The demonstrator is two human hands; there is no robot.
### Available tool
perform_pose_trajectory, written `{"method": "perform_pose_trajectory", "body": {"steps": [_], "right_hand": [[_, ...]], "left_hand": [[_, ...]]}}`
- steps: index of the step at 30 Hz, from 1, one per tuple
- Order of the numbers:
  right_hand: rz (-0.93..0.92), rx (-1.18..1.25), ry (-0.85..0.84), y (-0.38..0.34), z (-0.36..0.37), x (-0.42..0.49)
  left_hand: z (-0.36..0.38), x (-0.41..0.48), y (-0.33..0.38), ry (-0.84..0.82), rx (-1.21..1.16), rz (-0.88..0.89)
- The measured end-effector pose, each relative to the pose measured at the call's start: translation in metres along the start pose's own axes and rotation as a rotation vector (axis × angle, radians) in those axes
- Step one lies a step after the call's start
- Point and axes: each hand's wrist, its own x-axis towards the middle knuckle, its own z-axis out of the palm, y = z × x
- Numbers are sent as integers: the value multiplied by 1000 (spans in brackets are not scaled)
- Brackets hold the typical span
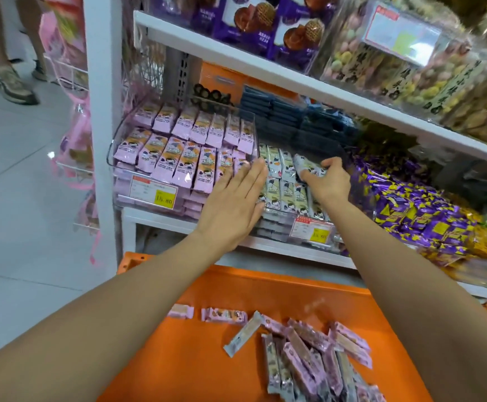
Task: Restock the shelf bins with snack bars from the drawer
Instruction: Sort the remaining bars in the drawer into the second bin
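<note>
Where right fingers (309, 177) curl, snack bar (302, 163) sits gripped.

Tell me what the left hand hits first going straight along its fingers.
The left hand points up the seam between bins: probably the rear row of white-wrapped snack bars, tight beside the pink-bar bin's clear wall. Depth unclear.

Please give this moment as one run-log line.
stage: restocking | left hand: flat, beside grey bars | right hand: grips grey bars in bin | drawer: holds pink bars
</note>
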Motion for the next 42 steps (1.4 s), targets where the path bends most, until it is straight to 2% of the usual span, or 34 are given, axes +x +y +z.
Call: {"method": "perform_pose_trajectory", "body": {"steps": [13, 16, 21, 27, 29, 33, 39, 42], "right_hand": [[-34, -13, -110, 10, 11, 11], [-116, 28, -35, 13, 4, -4], [-292, 291, 112, 10, -9, -57], [-522, 422, -13, 17, -2, -132], [-522, 425, -83, 31, 12, -154], [-359, 380, -244, 74, 50, -188], [-150, 36, -525, 143, 104, -218], [-104, -158, -660, 172, 122, -229]], "left_hand": [[2, -1, 1, 0, 26, -13], [0, -1, 2, -40, 16, -9], [-15, -3, 3, -47, 43, 2], [-10, -44, 27, 142, 18, 168], [3, -63, 30, 138, 20, 232], [38, -106, 31, -124, -12, 223], [89, -160, 39, -654, -100, 187], [111, -179, 46, -810, -94, 177]]}}
